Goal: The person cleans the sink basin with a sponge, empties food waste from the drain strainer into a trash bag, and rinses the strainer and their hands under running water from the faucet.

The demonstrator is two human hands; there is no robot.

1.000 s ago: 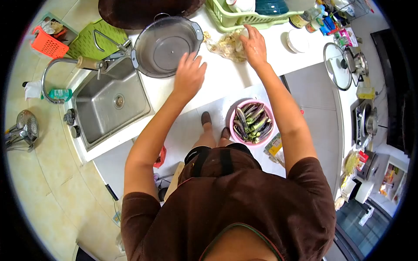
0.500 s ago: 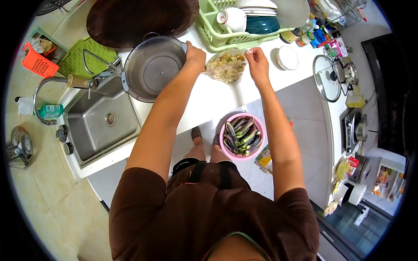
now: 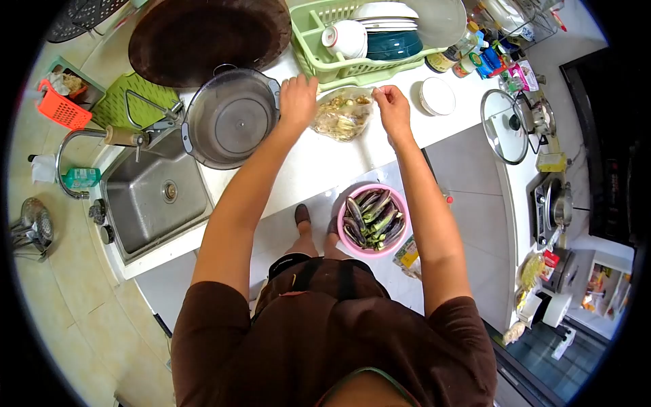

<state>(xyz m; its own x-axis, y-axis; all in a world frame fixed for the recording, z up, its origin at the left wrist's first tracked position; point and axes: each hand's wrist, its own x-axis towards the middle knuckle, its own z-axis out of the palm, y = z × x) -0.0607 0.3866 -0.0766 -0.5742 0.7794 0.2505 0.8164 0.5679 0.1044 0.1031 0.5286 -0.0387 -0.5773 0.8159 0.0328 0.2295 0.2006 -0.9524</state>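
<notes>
Two bare hands in the head view, both over the white desk (image 3: 319, 163), same person, brown short sleeves.

Right hand (image 3: 392, 108): narrow, thumb and fingertips pinched on the upper right edge of a clear plastic bag (image 3: 343, 117). Left hand (image 3: 297, 103): at the bag's left side, back of hand up, fingers slightly curled; can't tell whether it grips the bag, fingertips hidden from above.

Bag is on the desk between the two hands, just in front of the green dish rack (image 3: 366, 67). Contents pale yellow-brown, in pieces; type unclear.

Left of the left hand, near it: grey translucent basin (image 3: 234, 132) with side handles, only bare bottom visible. Dark round board (image 3: 203, 44) behind that. Metal sink (image 3: 146, 203) further left, faucet (image 3: 62, 152) at its far-left side.

Right of the right hand, just beside: small white bowl (image 3: 438, 96), apart from the bag. Rack holds a white cup-shaped bowl (image 3: 346, 42), stacked white plates (image 3: 388, 12) and teal dishes (image 3: 393, 46).

Below desk level, by the person's feet: pink tub (image 3: 375, 253) full of eggplants (image 3: 373, 218), on the floor. Glass lid (image 3: 500, 129) well off to the right.
</notes>
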